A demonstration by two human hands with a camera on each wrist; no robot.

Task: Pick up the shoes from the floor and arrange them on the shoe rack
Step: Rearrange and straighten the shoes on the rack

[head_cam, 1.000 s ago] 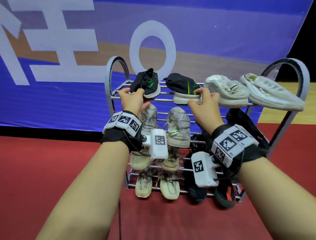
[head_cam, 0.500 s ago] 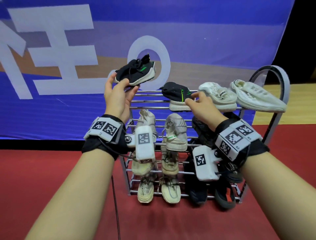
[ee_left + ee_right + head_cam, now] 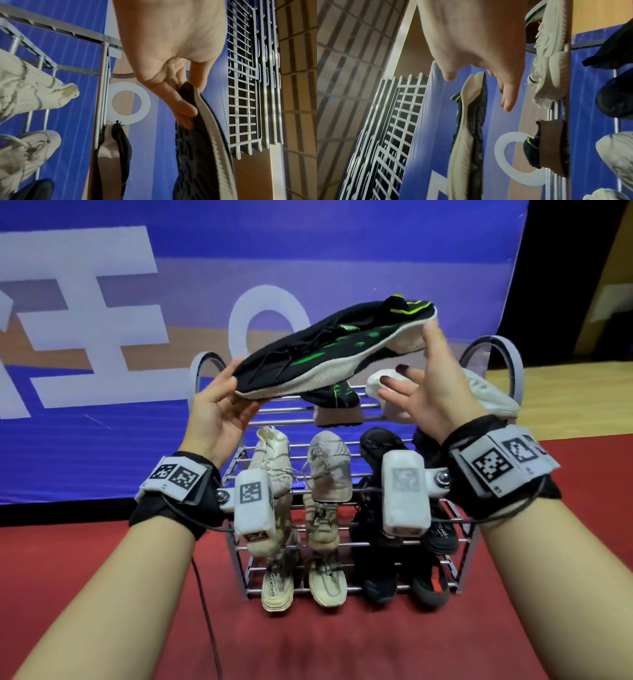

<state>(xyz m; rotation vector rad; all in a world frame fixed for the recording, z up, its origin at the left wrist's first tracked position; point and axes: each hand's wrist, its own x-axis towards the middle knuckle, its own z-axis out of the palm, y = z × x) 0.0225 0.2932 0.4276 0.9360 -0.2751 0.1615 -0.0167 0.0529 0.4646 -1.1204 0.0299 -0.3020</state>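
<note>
A black knit shoe (image 3: 329,354) with green marks and a white sole hangs sideways above the metal shoe rack (image 3: 342,408), heel to the right and higher. My left hand (image 3: 236,392) pinches its toe, thumb on the upper and fingers under the sole; the left wrist view shows that hand (image 3: 188,105) gripping the shoe's (image 3: 205,148) edge. My right hand (image 3: 411,364) is spread with straight fingers, one fingertip touching the heel. In the right wrist view, that hand (image 3: 479,86) sits beside the sole (image 3: 465,135). The matching black shoe (image 3: 337,405) stands on the top shelf.
White shoes (image 3: 493,395) lie at the right of the top shelf. Beige sneakers (image 3: 329,470) fill the lower left shelves and black shoes (image 3: 438,535) the lower right. A blue banner (image 3: 102,440) hangs behind. A thin cable (image 3: 205,594) runs over the red carpet.
My left hand has lifted the black shoe off the top shelf and turned it sideways. My right hand has let go of the other black shoe and risen to the lifted shoe's heel.
</note>
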